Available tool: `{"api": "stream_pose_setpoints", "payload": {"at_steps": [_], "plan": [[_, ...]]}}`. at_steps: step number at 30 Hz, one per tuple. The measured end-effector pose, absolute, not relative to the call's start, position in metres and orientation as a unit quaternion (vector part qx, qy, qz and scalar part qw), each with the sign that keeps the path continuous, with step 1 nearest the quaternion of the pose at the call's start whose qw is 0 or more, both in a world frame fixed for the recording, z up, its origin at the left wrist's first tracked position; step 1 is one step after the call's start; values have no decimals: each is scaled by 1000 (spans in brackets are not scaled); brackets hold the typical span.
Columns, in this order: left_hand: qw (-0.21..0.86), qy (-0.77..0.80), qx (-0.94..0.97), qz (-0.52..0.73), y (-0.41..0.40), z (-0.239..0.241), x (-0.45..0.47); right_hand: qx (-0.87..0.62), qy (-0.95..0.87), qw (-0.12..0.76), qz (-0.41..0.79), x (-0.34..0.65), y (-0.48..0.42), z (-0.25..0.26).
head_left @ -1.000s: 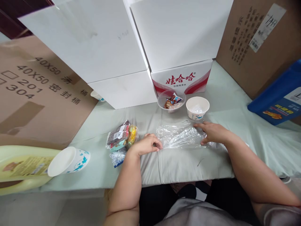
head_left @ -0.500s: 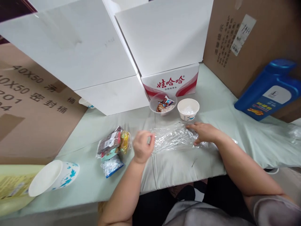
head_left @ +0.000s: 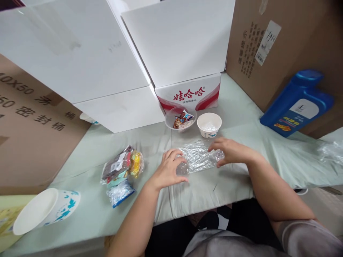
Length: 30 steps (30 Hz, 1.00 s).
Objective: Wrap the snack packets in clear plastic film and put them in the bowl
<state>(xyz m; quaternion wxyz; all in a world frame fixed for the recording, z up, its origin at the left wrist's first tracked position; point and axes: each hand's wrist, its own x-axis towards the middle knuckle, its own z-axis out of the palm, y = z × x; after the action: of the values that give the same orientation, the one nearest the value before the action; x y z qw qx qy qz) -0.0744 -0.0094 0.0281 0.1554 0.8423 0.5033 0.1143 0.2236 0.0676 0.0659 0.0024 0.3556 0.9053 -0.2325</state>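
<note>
A crinkled clear plastic wrapper (head_left: 198, 157) lies on the cloth-covered table in front of me. My left hand (head_left: 169, 167) is at its left end, fingers spread and curved over the film. At the other end, my right hand (head_left: 227, 150) also has its fingers apart, the tips at the plastic. Just beyond stands a paper bowl (head_left: 209, 125) with clear plastic inside. Beside that bowl is a clear plastic bowl (head_left: 180, 119) holding small wrapped snacks. Several packaged snacks (head_left: 119, 166) are piled to the left of my left hand.
White boxes (head_left: 184, 43) are stacked at the back, between brown cartons at left (head_left: 34, 125) and right (head_left: 281, 53). A blue bottle (head_left: 297, 103) leans at the right. A larger paper bucket (head_left: 48, 210) lies tipped at the left front, near a yellow package (head_left: 9, 221).
My left hand has gone from closed fingers to spread ones and shifted right over the wrapper. My right hand stays at the right end. The view has turned slightly right.
</note>
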Motion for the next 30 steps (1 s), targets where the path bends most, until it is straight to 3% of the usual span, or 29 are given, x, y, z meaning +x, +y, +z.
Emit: {"api": "stream_pose_setpoints", "payload": {"at_steps": [3, 8, 12, 18, 24, 30], "plan": [[216, 490, 840, 89, -13, 35, -73, 293, 922, 44, -250, 211, 62, 60], [252, 491, 828, 96, -10, 38, -91, 339, 915, 83, -200, 205, 63, 48], [265, 505, 815, 105, -9, 38, -97, 326, 925, 52, -188, 209, 65, 50], [254, 520, 810, 95, -11, 39, -91, 334, 896, -27, -292, 221, 69, 57], [349, 562, 715, 229, -4, 29, -110, 410, 848, -37, -334, 221, 76, 53], [295, 666, 616, 299, 9, 5, -110, 499, 822, 12, -274, 210, 79, 48]]}}
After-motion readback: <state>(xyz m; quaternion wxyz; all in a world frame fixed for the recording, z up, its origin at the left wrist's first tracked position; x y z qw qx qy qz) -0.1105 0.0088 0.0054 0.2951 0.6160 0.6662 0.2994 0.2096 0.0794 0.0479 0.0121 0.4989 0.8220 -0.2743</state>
